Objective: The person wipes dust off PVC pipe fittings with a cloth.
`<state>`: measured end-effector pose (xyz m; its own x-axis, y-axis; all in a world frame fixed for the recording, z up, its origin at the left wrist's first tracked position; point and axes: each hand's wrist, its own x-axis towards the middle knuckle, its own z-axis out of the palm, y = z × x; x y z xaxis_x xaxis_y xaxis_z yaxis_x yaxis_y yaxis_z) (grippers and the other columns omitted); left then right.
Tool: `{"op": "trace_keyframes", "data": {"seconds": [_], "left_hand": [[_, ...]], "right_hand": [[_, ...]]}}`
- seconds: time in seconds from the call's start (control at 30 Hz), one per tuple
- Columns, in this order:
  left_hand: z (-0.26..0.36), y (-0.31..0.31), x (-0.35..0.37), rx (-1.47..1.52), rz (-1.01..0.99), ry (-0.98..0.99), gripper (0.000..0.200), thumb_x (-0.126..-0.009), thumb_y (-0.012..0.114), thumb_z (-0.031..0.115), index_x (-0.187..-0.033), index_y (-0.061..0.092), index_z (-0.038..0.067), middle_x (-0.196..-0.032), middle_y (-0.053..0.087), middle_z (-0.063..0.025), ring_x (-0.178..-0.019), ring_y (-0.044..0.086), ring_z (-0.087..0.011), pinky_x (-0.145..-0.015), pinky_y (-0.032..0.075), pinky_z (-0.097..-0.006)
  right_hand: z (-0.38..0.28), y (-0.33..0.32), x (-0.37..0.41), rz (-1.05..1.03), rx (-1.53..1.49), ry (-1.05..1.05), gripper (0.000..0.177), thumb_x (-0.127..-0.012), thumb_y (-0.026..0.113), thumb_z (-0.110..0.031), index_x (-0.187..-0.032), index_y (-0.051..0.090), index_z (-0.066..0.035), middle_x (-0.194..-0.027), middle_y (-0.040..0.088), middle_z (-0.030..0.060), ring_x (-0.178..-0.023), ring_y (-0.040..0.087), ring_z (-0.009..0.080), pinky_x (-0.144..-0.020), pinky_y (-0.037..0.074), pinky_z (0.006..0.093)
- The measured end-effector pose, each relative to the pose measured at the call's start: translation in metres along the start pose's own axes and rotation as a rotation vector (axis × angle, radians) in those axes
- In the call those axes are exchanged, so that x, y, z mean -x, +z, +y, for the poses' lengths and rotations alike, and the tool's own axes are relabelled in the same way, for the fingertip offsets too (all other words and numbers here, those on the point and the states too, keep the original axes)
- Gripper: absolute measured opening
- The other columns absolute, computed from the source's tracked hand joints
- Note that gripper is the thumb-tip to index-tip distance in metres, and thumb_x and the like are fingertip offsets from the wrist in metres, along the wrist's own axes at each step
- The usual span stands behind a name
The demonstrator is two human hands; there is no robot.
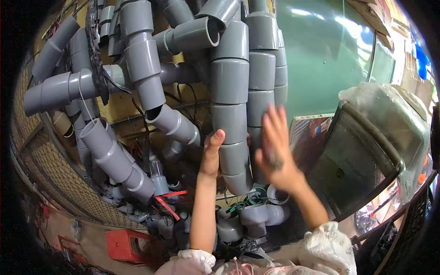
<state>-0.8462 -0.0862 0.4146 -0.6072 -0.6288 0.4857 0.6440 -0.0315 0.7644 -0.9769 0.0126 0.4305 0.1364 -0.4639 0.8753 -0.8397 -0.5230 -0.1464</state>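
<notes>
I've got my left hand (210, 153) cupped at the side of the front hanging column of grey, cylindrical plastic pipe fittings (229, 82), thumb up, its fingers hidden behind, so I can't tell how tightly they grip; my right hand (280, 158) is a blur, fingers spread and closed on nothing I can make out, before the neighbouring grey plastic column (261, 71); best to steady the front column low with the left and move the right gently, lest the stacks swing and knock.

Room to pass lies before the green panel (321, 68), grey fittings (229, 82) crowding its left, a dark frame (373, 133) below.
</notes>
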Motion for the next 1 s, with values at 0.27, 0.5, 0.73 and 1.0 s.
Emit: {"op": "trace_keyframes", "data": {"seconds": [0.27,0.5,0.73,1.0], "left_hand": [[-0.008,0.000,-0.005,-0.044,0.024,0.073,0.060,-0.073,0.052,0.054,-0.095,0.054,-0.002,-0.083,0.059,-0.0108,-0.071,0.058,-0.0164,-0.061,0.048,-0.0275],[-0.001,0.013,0.002,-0.014,0.076,0.033,0.066,-0.073,0.050,0.056,-0.102,0.049,-0.003,-0.083,0.058,-0.0123,-0.070,0.058,-0.0179,-0.062,0.049,-0.0287],[0.000,-0.003,-0.001,-0.048,0.013,0.061,0.061,-0.074,0.049,0.055,-0.096,0.053,-0.002,-0.084,0.059,-0.0113,-0.075,0.058,-0.0171,-0.066,0.048,-0.0275],[-0.001,0.012,0.001,0.002,0.041,0.035,0.066,-0.072,0.048,0.059,-0.097,0.051,-0.002,-0.085,0.057,-0.0112,-0.075,0.058,-0.0177,-0.066,0.048,-0.0283]], "right_hand": [[0.012,0.008,0.020,0.013,0.013,0.009,0.066,-0.072,0.062,-0.018,-0.129,0.030,-0.009,-0.138,0.009,0.0210,-0.126,0.005,0.0417,-0.100,0.010,0.0500],[0.032,-0.012,-0.098,0.299,-0.039,-0.134,0.058,-0.079,0.056,-0.015,-0.130,0.028,-0.010,-0.138,0.007,0.0209,-0.127,0.010,0.0369,-0.101,0.014,0.0413],[0.011,0.018,0.039,0.090,-0.268,0.073,0.054,-0.080,0.051,-0.013,-0.129,0.029,-0.007,-0.138,0.011,0.0187,-0.127,0.015,0.0360,-0.101,0.017,0.0415],[0.015,-0.002,-0.019,0.179,-0.287,0.112,0.060,-0.081,0.051,-0.019,-0.132,0.022,-0.007,-0.139,0.003,0.0177,-0.128,0.013,0.0323,-0.100,0.019,0.0396]]}}
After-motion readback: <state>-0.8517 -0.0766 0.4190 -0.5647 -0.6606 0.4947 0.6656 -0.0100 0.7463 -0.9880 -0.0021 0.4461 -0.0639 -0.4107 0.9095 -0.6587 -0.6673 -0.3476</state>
